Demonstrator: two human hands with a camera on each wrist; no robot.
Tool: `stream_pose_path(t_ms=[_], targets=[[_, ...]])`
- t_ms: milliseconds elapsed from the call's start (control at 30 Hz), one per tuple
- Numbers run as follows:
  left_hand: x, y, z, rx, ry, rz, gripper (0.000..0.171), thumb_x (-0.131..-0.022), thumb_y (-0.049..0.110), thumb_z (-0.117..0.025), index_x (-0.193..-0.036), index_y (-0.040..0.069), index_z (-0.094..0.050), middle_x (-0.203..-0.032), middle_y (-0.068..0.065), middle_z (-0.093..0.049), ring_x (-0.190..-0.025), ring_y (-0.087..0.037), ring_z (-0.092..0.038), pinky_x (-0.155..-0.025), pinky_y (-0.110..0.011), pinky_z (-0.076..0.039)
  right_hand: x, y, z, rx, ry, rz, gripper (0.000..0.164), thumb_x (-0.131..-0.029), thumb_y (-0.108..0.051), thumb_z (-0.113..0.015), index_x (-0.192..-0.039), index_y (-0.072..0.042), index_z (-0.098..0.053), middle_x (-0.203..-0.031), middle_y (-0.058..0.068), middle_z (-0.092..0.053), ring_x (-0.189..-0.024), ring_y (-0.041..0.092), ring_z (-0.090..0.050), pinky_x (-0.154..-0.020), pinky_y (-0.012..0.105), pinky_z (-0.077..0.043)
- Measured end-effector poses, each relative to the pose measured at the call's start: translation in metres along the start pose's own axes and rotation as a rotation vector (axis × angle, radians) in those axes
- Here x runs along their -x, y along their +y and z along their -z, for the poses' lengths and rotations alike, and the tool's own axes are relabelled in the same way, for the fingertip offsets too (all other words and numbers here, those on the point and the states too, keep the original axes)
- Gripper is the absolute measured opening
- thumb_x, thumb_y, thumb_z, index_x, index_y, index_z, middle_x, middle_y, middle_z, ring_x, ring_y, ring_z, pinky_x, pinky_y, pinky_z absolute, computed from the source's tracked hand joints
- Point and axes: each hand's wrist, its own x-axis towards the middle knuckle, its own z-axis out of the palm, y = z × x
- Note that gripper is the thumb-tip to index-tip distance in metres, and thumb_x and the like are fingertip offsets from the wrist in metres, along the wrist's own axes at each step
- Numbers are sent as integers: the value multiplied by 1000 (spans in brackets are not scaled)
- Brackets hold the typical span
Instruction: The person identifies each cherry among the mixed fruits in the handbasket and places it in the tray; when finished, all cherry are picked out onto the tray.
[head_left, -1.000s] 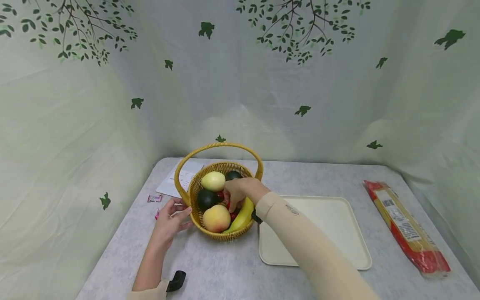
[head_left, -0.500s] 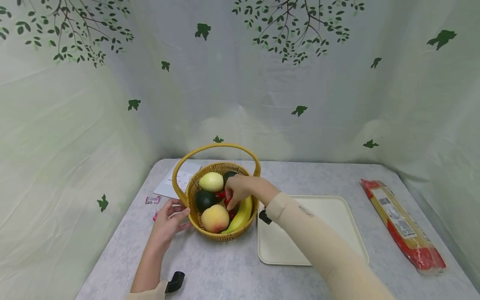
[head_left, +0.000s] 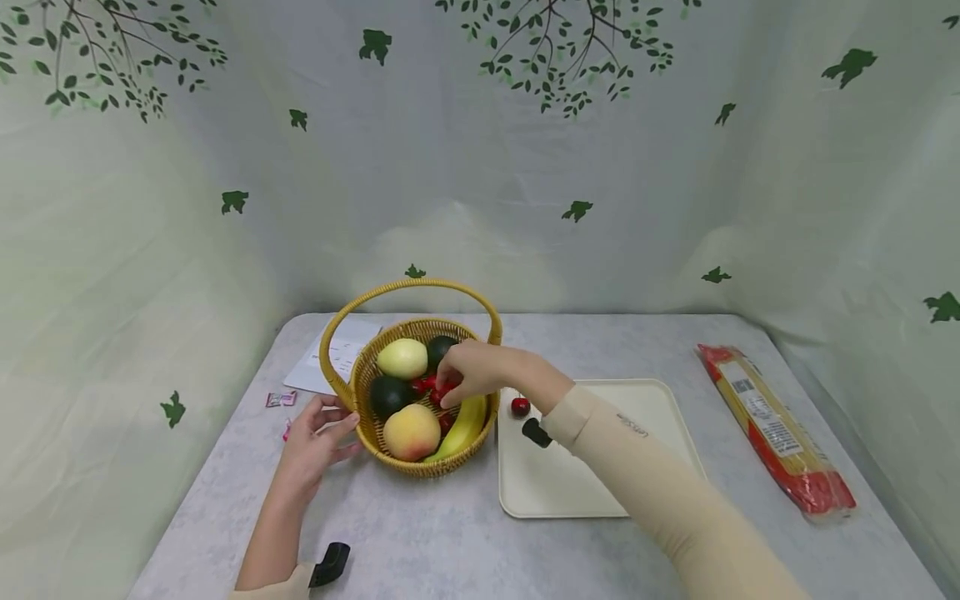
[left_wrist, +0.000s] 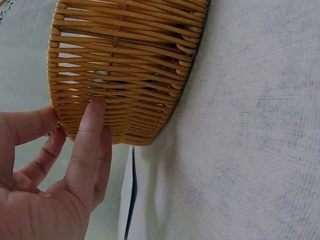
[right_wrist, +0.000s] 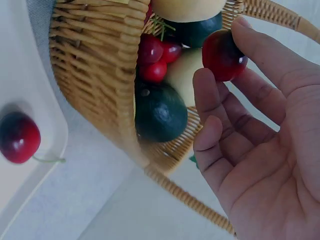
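Note:
My right hand [head_left: 480,371] is over the wicker basket [head_left: 431,468], pinching a dark red cherry [right_wrist: 225,57] between thumb and fingers. Inside the basket lie a peach [head_left: 412,432], a banana [head_left: 462,429], a pale yellow fruit [head_left: 402,358], two dark green avocado-like fruits [head_left: 390,397] and more red cherries [right_wrist: 152,71]. With its thumb at the rim, my left hand [head_left: 315,437] touches the basket's left side; a nearly straight finger lies against the outer weave in the left wrist view. Another cherry [head_left: 521,407] with a green stem sits on the cream tray [head_left: 555,492].
The basket's tall arched handle [head_left: 408,282] stands over the fruit. To the far right lies a red and yellow pack of dry noodles [head_left: 776,433]. Behind my left hand are a printed paper sheet [head_left: 318,367] and a small pink packet [head_left: 281,399].
My right hand has risen slightly out of the fruit with the cherry. The cherry on the tray has come into sight beside the sleeve. The head view has shifted; my left hand stays at the basket.

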Motion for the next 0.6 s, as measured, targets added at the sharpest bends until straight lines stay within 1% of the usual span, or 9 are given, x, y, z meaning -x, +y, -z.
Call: stream_pose_path(t_ms=[67,200,400,500,600], targets=[[0,0,2,2,-3,-6,39,-107,19,-68,-138,8,-46,-134,-14,-56,-102,-9,-69,-89,-40,-68,5,0,2,1,11,14,27,-101,-29,-79,-119,-10,-79,-102,-2,-76,-85,9,-62,-76,21,-53],[-2,-1,2,4,-5,-12,40,-107,18,-67,-139,8,-46,-131,-12,-57,-101,-7,-69,-87,-38,-69,17,3,5,0,21,27,29,-101,-29,-79,-121,-9,-78,-103,-1,-76,-84,8,-65,-75,20,-55],[-1,-1,1,2,-8,-11,41,-107,16,-67,-141,8,-46,-132,-12,-57,-100,-8,-69,-85,-36,-69,34,13,9,-21,66,33,26,-101,-29,-79,-120,-12,-77,-95,-2,-73,-81,10,-61,-75,24,-55],[-1,-1,1,4,-5,-11,40,-107,16,-67,-140,8,-46,-131,-12,-57,-99,-8,-70,-86,-36,-69,42,18,8,-54,95,21,22,-100,-27,-80,-117,-14,-75,-97,-3,-72,-84,9,-62,-79,25,-56],[-1,-1,1,4,-2,-8,40,-107,16,-67,-141,8,-46,-132,-12,-57,-99,-8,-70,-86,-37,-69,50,25,6,-91,115,-4,21,-99,-26,-81,-115,-16,-73,-102,-5,-73,-91,8,-66,-85,26,-59]])
